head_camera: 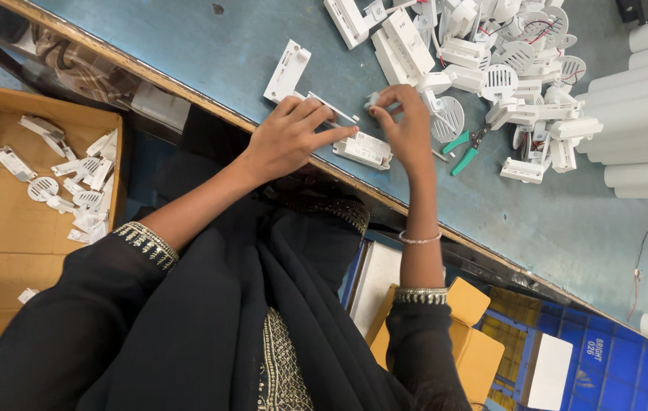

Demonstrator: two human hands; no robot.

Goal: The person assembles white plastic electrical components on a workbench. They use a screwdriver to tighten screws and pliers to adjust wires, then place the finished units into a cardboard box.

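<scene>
My left hand (pixel 287 138) rests at the near edge of the blue table (pixel 210 46), its index finger pressing on a small white rectangular plastic part (pixel 363 149). My right hand (pixel 406 125) hovers just above the same part, its fingertips pinching a tiny white piece (pixel 373 100). A thin white strip (pixel 333 107) lies under my left fingers. Both sleeves are black with gold trim, and a thin bracelet circles my right wrist.
A heap of white plastic parts and round grilles (pixel 491 61) lies beyond my hands. Green-handled cutters (pixel 465 150) lie beside it. White tubes (pixel 643 114) are stacked at the right. A cardboard box (pixel 4 228) with white parts stands at the left, blue crates (pixel 605 358) below right.
</scene>
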